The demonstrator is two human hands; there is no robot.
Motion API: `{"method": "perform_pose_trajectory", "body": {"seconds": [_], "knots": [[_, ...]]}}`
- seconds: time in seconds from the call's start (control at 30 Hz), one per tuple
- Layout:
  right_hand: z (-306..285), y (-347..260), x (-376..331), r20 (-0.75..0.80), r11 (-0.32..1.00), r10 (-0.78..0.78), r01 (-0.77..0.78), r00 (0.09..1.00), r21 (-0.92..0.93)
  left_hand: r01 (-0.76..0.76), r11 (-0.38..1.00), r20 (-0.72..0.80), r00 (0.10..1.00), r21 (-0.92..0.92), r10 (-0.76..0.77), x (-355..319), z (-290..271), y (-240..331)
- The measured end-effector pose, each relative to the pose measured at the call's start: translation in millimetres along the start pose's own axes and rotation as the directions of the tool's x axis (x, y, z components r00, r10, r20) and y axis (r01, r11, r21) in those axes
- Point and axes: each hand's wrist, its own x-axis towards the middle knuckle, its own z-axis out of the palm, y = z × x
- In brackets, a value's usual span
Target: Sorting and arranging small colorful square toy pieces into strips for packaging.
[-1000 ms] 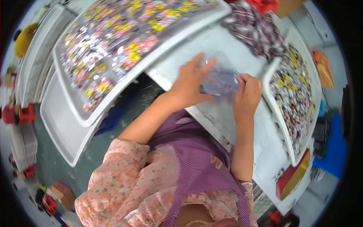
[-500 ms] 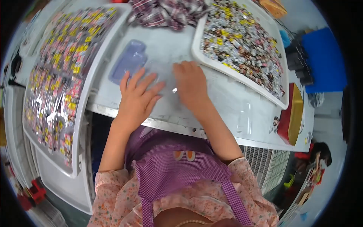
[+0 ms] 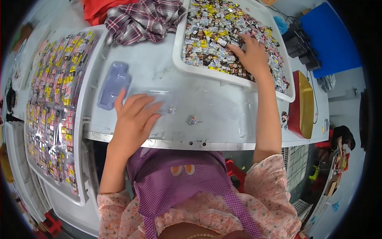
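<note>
A plaid cloth (image 3: 143,20) lies bunched at the counter's (image 3: 215,103) far edge, orange cloth (image 3: 97,10) just left of it, a red box (image 3: 300,105) at the right end.

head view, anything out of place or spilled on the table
Two small wrapped pieces lie loose on the bare white table, outside the right tray, near the left hand. A plaid cloth lies crumpled at the far edge.
</note>
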Motion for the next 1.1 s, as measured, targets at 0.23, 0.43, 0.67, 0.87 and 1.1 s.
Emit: {"method": "perform_pose_trajectory", "body": {"seconds": [0.23, 0.43, 0.67, 0.87, 1.1], "knots": [[10.6, -6.5, -0.9, 0.119, 0.998, -0.035, 0.029, 0.992, 0.054, -0.18, 0.977, -0.099, 0.981, -0.114, 0.169, 77.7, 13.9, 34.7], [-7.6, 16.4, -9.2, -0.167, 0.947, -0.175, 0.212, 0.97, 0.24, -0.234, 0.958, -0.046, 0.972, -0.166, 0.23, 109.8, 42.8, 38.0], [32.9, 174.5, 27.5, 0.017, 0.85, 0.341, -0.316, 0.94, 0.421, -0.187, 0.949, -0.041, 0.982, -0.254, 0.183, 101.8, 64.7, 24.9], [38.7, 141.6, 49.4, 0.389, 0.908, 0.381, -0.418, 0.839, 0.011, -0.104, 0.955, -0.014, 0.994, -0.277, 0.105, 95.1, 66.2, 23.1], [46.1, 170.7, 46.1, 0.406, 0.888, 0.266, -0.387, 0.874, 0.251, -0.13, 0.952, -0.023, 0.991, -0.276, 0.128, 96.6, 66.9, 23.8]]}}
